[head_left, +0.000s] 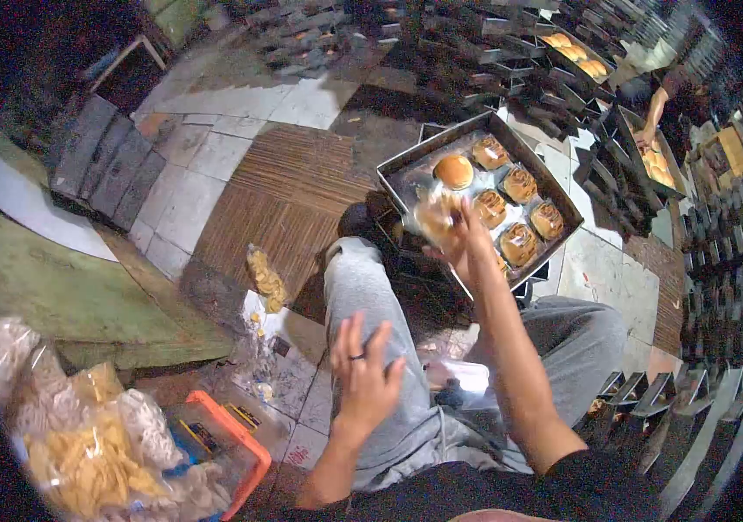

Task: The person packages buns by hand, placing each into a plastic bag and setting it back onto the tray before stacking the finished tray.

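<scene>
A dark metal tray [554, 165] holds several buns in clear plastic with brown swirled tops, such as one wrapped bun [519, 244]. One plain golden bun [453, 172] lies near its far left side. My right hand [463, 248] is over the tray's near left part, fingers closed on a bun [434, 216] that is smeared by motion and seems to be in clear plastic. Part of its grip is hidden behind the hand. My left hand [367, 374] is above my left thigh, fingers spread, with nothing in it.
Bags of yellow pieces [89, 461] and an orange-rimmed crate [249, 452] are at lower left. Another yellow-filled bag [265, 278] lies on the floor. Stacked dark trays line the right. A co-worker's hand [647, 137] touches buns in another tray [619, 130].
</scene>
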A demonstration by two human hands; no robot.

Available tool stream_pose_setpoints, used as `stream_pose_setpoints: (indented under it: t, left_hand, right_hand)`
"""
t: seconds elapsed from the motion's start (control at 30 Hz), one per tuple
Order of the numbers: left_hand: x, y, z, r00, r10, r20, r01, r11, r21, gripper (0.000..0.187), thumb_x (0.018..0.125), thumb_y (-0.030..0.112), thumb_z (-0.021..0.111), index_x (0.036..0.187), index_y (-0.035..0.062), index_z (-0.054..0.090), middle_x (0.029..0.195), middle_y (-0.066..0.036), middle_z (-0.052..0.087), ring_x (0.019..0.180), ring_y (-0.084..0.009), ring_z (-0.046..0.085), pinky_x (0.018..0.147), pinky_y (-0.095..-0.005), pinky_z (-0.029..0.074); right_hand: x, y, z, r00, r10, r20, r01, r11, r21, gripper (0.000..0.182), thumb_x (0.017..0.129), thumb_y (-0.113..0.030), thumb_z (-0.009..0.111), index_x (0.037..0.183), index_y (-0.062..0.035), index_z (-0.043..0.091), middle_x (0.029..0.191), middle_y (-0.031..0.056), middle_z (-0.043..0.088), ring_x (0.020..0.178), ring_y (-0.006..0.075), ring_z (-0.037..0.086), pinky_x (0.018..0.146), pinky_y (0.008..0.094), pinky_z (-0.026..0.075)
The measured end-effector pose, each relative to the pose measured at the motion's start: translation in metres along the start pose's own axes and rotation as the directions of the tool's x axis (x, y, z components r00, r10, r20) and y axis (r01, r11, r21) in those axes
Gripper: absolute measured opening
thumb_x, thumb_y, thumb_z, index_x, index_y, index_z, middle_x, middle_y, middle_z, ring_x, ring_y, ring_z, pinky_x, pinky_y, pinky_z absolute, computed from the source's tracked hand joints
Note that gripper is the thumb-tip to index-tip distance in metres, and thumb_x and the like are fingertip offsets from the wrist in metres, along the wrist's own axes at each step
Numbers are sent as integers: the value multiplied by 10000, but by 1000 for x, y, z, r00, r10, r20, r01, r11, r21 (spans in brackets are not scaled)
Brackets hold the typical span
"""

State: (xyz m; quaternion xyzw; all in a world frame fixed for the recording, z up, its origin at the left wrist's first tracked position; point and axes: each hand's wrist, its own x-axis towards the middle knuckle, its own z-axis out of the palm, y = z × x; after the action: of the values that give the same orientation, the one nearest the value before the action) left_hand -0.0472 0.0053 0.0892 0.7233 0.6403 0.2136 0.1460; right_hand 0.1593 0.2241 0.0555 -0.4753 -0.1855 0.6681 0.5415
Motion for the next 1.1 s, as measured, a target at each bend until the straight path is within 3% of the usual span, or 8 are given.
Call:
stream_pose_setpoints:
  t: [0.13,0.2,0.27,0.43,0.5,0.63,0.8,1.1]
  left_hand:
    - [-47,-98,15,975,-213,-66,139,812,-567,634,987,380,627,1479,25,443,1597,-257,291,1470,-438,288,1190,-495,273]
    - [-105,-176,39,560,-620,549,812,544,-214,681,1033,510,469,1456,-25,471,1466,-295,499,1373,-438,474,1160,-442,356]
    - [-155,-223,58,183,-610,771,431,755,494,605,1030,462,485,1361,-42,541,1308,-303,619,1264,-466,564,1073,-483,441]
    - [-13,-124,-42,649,-676,350,728,685,-26,386,1006,321,566,1165,-25,631,1177,-234,692,1117,-427,649,896,-467,517]
    - [20,-104,-48,868,-467,-168,403,861,-310,272,1007,222,581,1169,12,643,1112,-198,701,1030,-398,669,868,-456,521]
    - [64,-41,-58,971,-177,-161,100,912,-398,264,989,184,621,1210,40,631,1098,-183,691,1023,-367,665,886,-440,514]
    - [68,44,5,935,354,-28,-338,865,-371,306,904,199,713,1175,65,663,1087,-152,708,1021,-330,674,1061,-481,391]
    - [99,104,-29,783,622,33,-619,771,151,130,802,226,766,886,143,713,745,6,673,880,-202,643,1116,-578,289]
  right_hand:
    - [-28,4,4,899,-437,-25,314,683,-659,539,986,-423,639,1323,-18,526,1212,202,648,934,311,674,804,475,547]
    - [-64,34,-37,872,-442,212,335,222,-916,371,964,-317,683,853,33,641,710,149,613,672,165,553,598,380,446]
    - [-119,77,-72,958,-168,233,261,172,-950,342,947,-232,671,735,33,624,622,217,553,548,281,535,578,448,439]
    - [-203,114,-90,905,-113,411,385,-193,-902,185,861,-157,718,958,-10,660,929,194,620,960,378,599,815,462,479]
    - [-214,107,-87,892,-150,427,395,-202,-896,237,830,-141,741,1017,-17,662,977,190,612,1011,377,578,853,455,472]
    - [-223,103,-99,965,-69,254,262,168,-950,331,734,-55,729,1055,-21,655,1064,218,667,1053,412,604,917,513,469]
    - [-198,5,-88,704,-359,612,660,12,-752,292,666,2,691,956,-26,718,897,146,663,845,317,641,735,396,522]
    - [-251,-96,-77,812,-245,530,584,320,-746,382,856,-123,791,1192,-7,653,1092,181,716,996,345,716,856,395,565]
